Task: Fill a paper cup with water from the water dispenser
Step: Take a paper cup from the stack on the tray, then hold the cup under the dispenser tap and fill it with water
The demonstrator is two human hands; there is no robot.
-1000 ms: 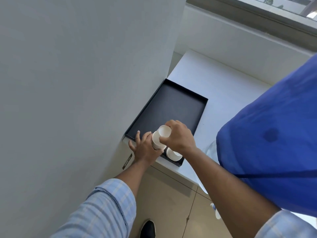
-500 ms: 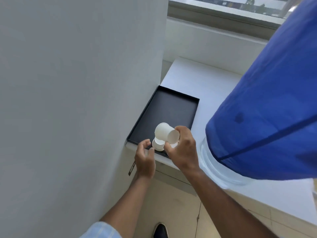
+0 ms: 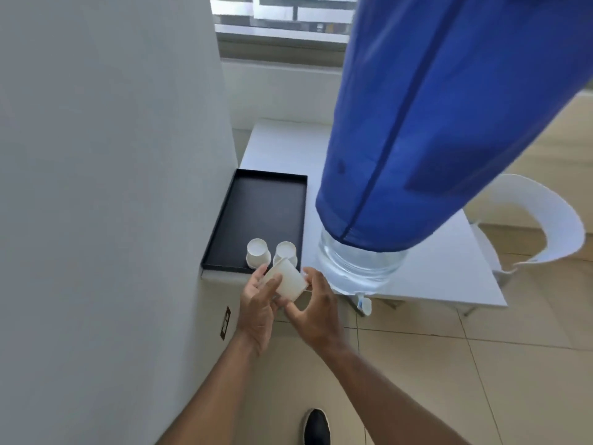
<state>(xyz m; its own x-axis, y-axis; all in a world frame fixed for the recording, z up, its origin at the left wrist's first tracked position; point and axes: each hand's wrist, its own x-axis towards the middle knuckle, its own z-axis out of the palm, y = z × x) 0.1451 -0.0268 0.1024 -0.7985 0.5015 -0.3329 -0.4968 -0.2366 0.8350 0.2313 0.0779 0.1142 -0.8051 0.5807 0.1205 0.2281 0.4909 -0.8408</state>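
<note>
Paper cup (image 3: 286,282) is gripped on its side by both hands, left (image 3: 256,311) + right (image 3: 316,311), just off tray (image 3: 224,216) edge. Risks: thin wall gets crushed; spills at tap (image 3: 364,305) if held tilted.

A white table (image 3: 282,149) is set in the corner. Its left side is flanked by a plain grey wall (image 3: 106,187). Beyond it, daylight is admitted through a window (image 3: 282,24) above a low white ledge. To its right a white chair (image 3: 545,220) is placed. Below it the floor (image 3: 449,380) is laid with beige tiles.
</note>
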